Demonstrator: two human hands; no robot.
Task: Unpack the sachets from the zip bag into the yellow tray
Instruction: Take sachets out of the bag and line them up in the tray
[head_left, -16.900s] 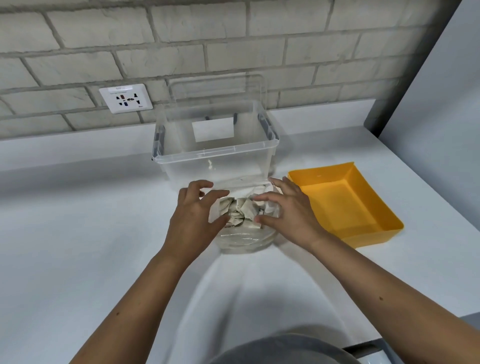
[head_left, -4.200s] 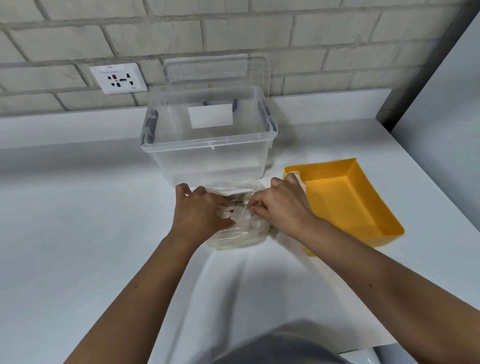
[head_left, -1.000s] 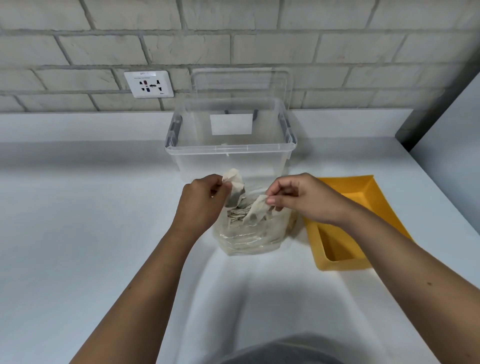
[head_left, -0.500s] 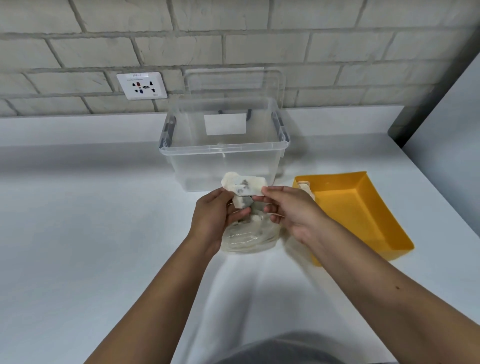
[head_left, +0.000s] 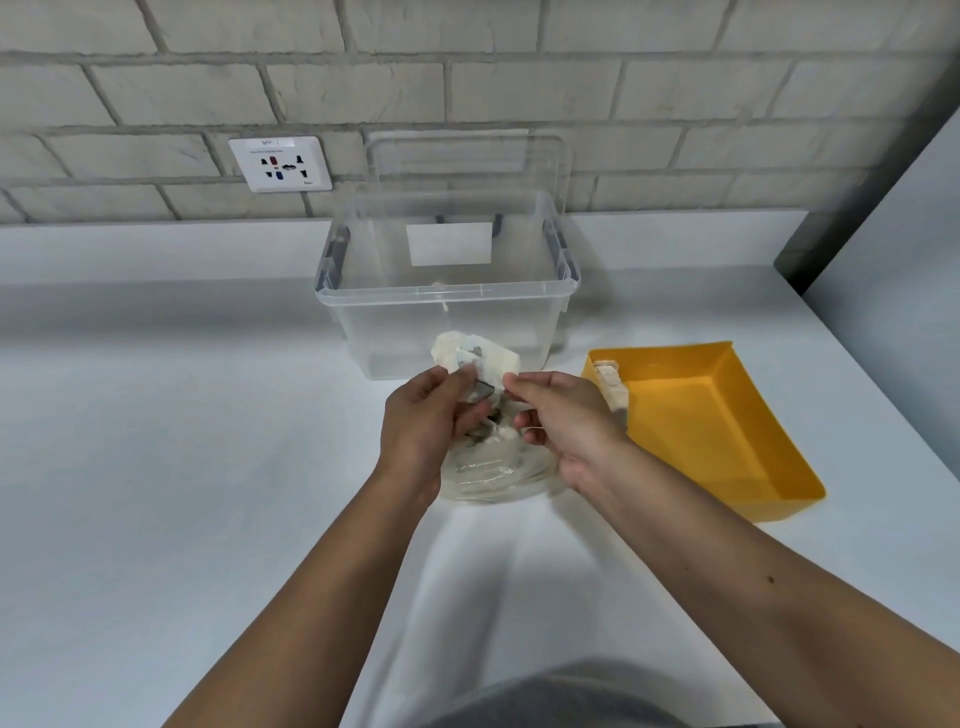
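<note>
Sachets (head_left: 480, 361) pinched between left hand (head_left: 428, 421), right hand (head_left: 563, 421), above zip bag (head_left: 493, 475)

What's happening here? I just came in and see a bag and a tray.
A person is unpacking sachets from a zip bag on the table. Both the left hand and right hand pinch a few sachets above the bag. The yellow tray already holds some at its near-left corner.

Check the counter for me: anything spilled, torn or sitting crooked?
Nothing spilled. The yellow tray sits skewed to the counter edge, with a few sachets bunched in its near-left corner. Both the left hand and the right hand hold sachets above the zip bag.
</note>
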